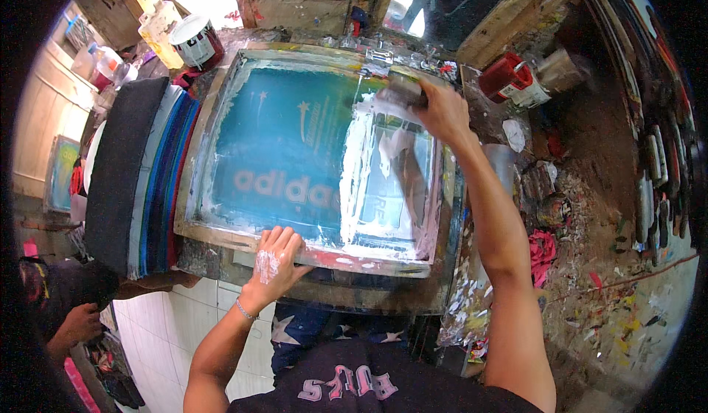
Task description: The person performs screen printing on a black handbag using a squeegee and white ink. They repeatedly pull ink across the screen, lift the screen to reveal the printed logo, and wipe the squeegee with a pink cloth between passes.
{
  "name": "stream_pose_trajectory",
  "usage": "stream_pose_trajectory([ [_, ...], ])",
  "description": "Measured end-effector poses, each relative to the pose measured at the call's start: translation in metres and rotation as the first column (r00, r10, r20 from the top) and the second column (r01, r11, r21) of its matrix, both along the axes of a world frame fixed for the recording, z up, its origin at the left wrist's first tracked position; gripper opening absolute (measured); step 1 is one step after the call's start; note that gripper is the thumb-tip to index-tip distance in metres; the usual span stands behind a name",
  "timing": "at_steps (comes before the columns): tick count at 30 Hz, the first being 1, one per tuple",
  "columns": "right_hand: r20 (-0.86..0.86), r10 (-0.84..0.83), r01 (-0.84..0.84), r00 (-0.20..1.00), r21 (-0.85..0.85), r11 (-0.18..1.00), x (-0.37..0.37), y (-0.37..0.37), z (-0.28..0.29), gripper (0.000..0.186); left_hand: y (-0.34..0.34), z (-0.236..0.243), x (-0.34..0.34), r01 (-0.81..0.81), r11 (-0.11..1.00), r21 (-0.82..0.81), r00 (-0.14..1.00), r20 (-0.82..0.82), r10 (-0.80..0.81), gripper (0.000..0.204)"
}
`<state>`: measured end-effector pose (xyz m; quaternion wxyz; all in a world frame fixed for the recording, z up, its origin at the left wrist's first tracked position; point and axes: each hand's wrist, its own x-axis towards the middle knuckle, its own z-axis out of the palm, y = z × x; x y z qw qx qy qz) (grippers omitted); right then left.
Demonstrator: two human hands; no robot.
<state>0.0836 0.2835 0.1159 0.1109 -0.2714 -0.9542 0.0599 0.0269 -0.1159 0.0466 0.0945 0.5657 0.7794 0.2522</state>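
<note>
In front of me lies a screen printing frame [193, 217] with a wooden border and a teal mesh [280, 136] that carries pale stencil shapes. White ink [349, 192] smears the mesh right of its middle, beside a paler, see-through section. At the far right corner of the mesh my right hand [442, 110] is closed round a squeegee [402, 90], which is somewhat blurred. My left hand [276, 260], white ink on its back, grips the near edge of the frame with the fingers over the top; its thumb points to the right.
A stack of folded dark and blue fabric [133, 177] stands left of the frame. Behind it is an ink tub [196, 42]; a red tub [507, 77] stands at the far right. Paint-spattered clutter covers the right side. Another person's hand [82, 321] shows at lower left.
</note>
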Motion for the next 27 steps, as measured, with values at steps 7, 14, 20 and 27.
stream_pose_trajectory([
  [7, 0.172, -0.033, 0.036, 0.985, -0.018, 0.999, -0.05, 0.054, -0.022, 0.038, -0.001, 0.0, -0.001, -0.002, 0.999, -0.037, 0.999, 0.036, 0.004, 0.053],
  [14, 0.21, 0.308, -0.302, 0.928, -0.06, 0.951, -0.032, -0.004, -0.019, 0.037, 0.001, 0.002, -0.002, 0.014, 0.999, -0.045, 1.0, 0.028, -0.013, 0.051],
  [20, 0.245, 0.548, -0.531, 0.8, -0.139, 0.836, 0.042, -0.092, -0.014, 0.025, -0.001, 0.002, 0.002, 0.003, 1.0, 0.004, 1.0, -0.001, -0.003, 0.051],
  [27, 0.184, 0.547, -0.526, 0.817, -0.152, 0.837, 0.102, -0.133, -0.008, 0.022, -0.001, 0.0, 0.0, 0.009, 1.0, 0.016, 1.0, -0.021, -0.009, 0.05],
])
